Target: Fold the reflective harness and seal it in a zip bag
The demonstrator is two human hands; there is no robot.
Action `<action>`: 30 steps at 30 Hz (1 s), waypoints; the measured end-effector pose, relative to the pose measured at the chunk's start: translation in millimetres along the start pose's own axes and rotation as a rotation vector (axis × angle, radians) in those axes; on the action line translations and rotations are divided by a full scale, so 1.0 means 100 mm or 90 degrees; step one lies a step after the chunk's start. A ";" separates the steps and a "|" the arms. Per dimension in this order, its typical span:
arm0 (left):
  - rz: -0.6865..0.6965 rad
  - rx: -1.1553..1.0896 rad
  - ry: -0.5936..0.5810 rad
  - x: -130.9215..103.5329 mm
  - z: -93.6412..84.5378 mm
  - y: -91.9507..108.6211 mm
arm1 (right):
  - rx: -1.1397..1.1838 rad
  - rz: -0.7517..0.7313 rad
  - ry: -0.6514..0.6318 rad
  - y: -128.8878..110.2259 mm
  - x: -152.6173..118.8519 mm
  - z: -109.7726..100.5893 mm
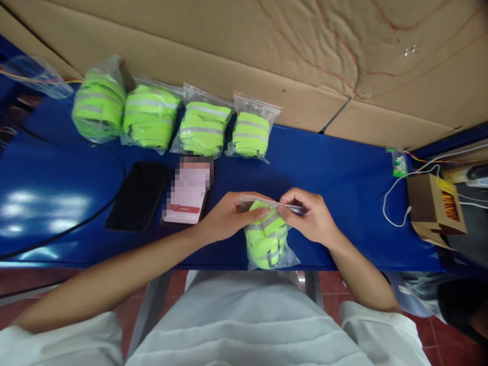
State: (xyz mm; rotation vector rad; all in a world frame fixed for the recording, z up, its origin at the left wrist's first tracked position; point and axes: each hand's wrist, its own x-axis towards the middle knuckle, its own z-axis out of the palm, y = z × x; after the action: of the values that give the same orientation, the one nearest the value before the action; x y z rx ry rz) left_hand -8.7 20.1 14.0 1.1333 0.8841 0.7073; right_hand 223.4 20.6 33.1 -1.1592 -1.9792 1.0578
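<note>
Near the table's front edge, a clear zip bag (267, 241) holds a neon-yellow band with grey reflective stripes. My left hand (238, 216) grips the left part of the bag's top, thumb in front and fingers behind. At the right end of the zip edge, my right hand (307, 213) pinches the plastic between thumb and fingers. The bag's lower part hangs down toward me at the table edge. Behind it, a similar packed zip bag (250, 133) stands against the cardboard, apart from both hands.
More packed bags stand in the row, including a bag (206, 127) and a bag (150, 117). Left of my hands lie a lit phone (188, 190) and a dark phone (135, 195). A cardboard box (432, 203) and white cable (387, 203) are at the right.
</note>
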 end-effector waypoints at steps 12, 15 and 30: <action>-0.007 -0.008 -0.030 0.00 0.03 -0.03 | 0.001 -0.002 -0.013 -0.02 0.01 0.04; -0.008 -0.013 -0.034 0.00 0.03 -0.04 | 0.008 0.004 -0.015 -0.03 0.02 0.04; 0.015 -0.006 0.050 -0.01 0.07 -0.08 | 0.017 0.057 -0.030 -0.04 0.00 -0.02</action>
State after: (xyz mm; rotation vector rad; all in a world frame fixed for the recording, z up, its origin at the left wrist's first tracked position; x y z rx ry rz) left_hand -2.9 14.0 7.7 1.1150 0.9348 0.7789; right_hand 223.8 19.8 37.3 -1.2299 -1.9585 1.1630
